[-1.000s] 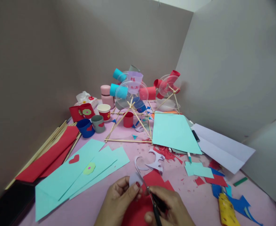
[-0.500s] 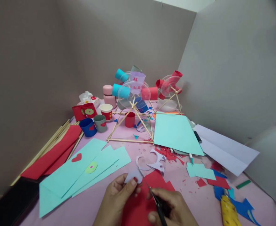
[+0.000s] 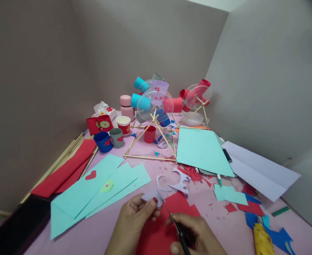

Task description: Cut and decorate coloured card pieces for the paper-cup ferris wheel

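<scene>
Between thumb and fingers, my left hand (image 3: 138,216) pinches a small piece of pale purple paper (image 3: 149,196). My right hand (image 3: 195,233) grips black-handled scissors (image 3: 181,233), their blades pointing up and left against the right edge of that piece. Below both hands lies a sheet of red paper (image 3: 156,232), partly covered by them. Just beyond the blades are curved purple paper offcuts (image 3: 181,181). Left of my left hand, overlapping mint-green strips (image 3: 92,191) carry a red heart (image 3: 90,175) and a green flower (image 3: 106,186).
A stick-framed wheel with paper cups (image 3: 154,106) stands at the back, a second wheel (image 3: 198,97) behind right. Small paper rings (image 3: 103,142) and a paper cup (image 3: 123,124) sit back left. Mint sheets (image 3: 204,150), blue scraps (image 3: 280,237) and a yellow object (image 3: 263,239) lie right.
The whole view has shifted slightly to the right. The purple piece is tilted a little differently in my left hand; the scissors stay against its edge.
</scene>
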Demonstrator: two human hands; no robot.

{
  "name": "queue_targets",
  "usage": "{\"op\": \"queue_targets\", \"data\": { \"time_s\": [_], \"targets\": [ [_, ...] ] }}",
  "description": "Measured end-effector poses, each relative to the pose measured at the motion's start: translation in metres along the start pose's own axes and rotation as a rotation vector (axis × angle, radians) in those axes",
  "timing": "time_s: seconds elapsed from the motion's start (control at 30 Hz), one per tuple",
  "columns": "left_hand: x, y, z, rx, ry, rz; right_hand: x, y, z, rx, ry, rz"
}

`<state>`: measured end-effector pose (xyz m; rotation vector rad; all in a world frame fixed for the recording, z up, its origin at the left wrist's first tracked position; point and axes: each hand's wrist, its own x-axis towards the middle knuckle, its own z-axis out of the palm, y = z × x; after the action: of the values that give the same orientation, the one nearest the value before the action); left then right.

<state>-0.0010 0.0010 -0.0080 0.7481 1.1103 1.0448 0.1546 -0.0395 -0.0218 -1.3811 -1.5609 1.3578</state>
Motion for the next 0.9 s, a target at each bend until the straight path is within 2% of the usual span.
{"op": "queue_targets", "data": {
  "time_s": [0.2,0.4,0.53,0.9],
  "targets": [
    [0.0016,-0.0011,-0.0034,0.040,-0.025,-0.018,-0.0006,0.0043,-0.0004,0.038,0.001,-0.047],
    [0.0011,-0.0006,-0.0032,0.018,-0.002,-0.017,0.0003,0.0015,-0.0011,0.102,-0.022,-0.024],
    [0.0038,-0.0014,-0.0051,-0.006,-0.046,-0.013,0.0006,0.0018,-0.0014,0.080,-0.030,-0.029],
    [0.0058,-0.0028,-0.0076,-0.048,-0.031,0.003,-0.0014,0.0048,-0.0048,0.049,-0.042,-0.012]
  ]
}}
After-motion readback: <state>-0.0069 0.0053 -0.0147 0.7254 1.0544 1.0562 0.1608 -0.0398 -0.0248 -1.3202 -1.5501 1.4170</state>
